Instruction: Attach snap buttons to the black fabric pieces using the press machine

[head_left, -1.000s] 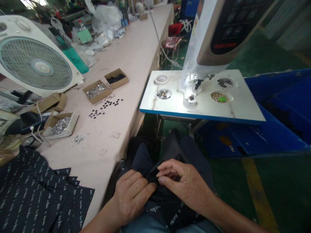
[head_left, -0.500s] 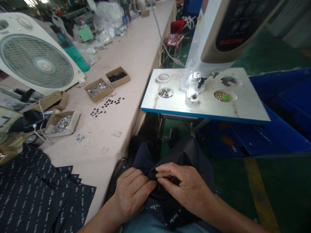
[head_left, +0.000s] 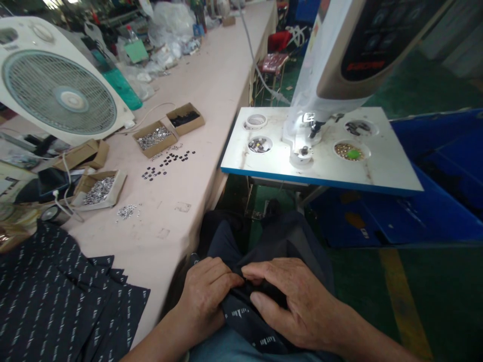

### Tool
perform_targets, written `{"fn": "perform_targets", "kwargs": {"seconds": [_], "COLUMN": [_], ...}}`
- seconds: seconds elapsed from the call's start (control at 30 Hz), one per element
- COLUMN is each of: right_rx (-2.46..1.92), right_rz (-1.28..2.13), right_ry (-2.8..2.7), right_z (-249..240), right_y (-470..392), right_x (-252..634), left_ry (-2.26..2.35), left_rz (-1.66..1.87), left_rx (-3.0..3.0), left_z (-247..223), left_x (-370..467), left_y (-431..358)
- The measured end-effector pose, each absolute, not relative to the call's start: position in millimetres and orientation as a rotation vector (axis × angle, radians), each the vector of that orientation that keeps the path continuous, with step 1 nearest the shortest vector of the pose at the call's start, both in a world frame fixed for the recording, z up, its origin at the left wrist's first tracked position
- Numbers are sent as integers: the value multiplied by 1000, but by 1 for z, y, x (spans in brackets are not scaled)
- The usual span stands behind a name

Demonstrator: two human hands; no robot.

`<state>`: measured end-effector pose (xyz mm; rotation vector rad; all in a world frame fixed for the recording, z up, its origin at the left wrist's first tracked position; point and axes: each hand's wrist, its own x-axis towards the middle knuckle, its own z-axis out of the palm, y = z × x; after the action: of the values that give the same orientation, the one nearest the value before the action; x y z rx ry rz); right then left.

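Dark printed cloth (head_left: pixel 237 312) with white lettering lies bunched over my lap. My left hand (head_left: pixel 207 289) is closed on a fold of it, thumb and index finger pinched near the middle. Close against those fingertips, my right hand (head_left: pixel 292 296) rests its index finger on the same fold. Its thumb stands apart from the index finger, with dark cloth showing in the gap. Anything small under the fingertips is hidden.
A press machine (head_left: pixel 302 143) stands ahead on a white board (head_left: pixel 264 168) with cups of small fasteners. To the left, the table (head_left: pixel 169 201) carries a fan (head_left: pixel 71 98), a metal-parts box (head_left: pixel 154 141), loose black fasteners (head_left: pixel 166 163) and stacked printed cloth (head_left: pixel 75 301). Blue bins (head_left: pixel 433 211) sit right.
My right thumb has moved down, away from the index finger, opening the earlier pinch. My left hand has shifted slightly and still grips the cloth. The view has shifted slightly.
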<state>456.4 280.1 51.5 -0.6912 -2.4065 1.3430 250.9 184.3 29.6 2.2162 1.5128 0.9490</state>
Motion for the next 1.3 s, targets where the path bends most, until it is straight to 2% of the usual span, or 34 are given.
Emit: {"fn": "perform_targets", "kwargs": {"seconds": [0.27,0.57,0.73,0.9,1.07,1.3], "right_rx": [-647,-779,-941,-920,-914,-937], "right_rz": [1449,1292,1552,1895,2119,2145], "right_ry": [-2519,-2506,-2349,-2069,-1967,-1941], "right_z": [58,27,25,29,27,19], "right_y": [282,278,286,292,299,303], "right_x": [460,448,446,445,447,449], "left_ry": [1588,1709,1682,1405,1286,1284], "left_rz": [879,685,498,474,456,524], "left_rx": [1918,1535,1276,918,831,719], "left_z": [28,32,37,34,33,27], "left_x": [253,259,256,247,241,250], "left_y": [191,199,206,210,210,209]}}
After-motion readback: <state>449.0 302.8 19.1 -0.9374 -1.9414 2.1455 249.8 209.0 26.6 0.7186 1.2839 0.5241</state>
